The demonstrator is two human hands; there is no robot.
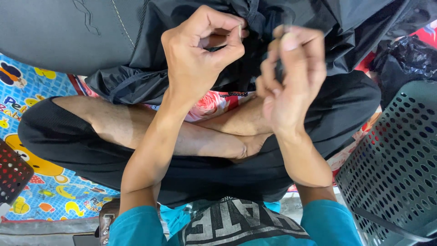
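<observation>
1. The left hand (200, 50) is raised over the lap with its fingers curled in tight, thumb and forefinger pinched together on a fold of the thin, glossy black fabric garment (318, 27) (whether anything finer sits in that pinch cannot be told).
2. The right hand (291, 77) is just beside it, fingers bent inward and closed on the same black cloth; a small dark part shows between thumb and fingers, too blurred to name.
3. The garment is bunched across the top of the view, draped over the person's crossed bare legs (200, 132) and hanging down in front of both hands.
4. Beneath the legs lies a blue play mat printed with cartoon animals (50, 182), and a pink floral cloth (211, 104) peeks out under the garment.
5. A grey perforated plastic basket (396, 164) stands at the right, near the right forearm; a crumpled black plastic bag (405, 59) lies above it.
6. A dark red perforated plastic piece (12, 173) shows at the left edge.
</observation>
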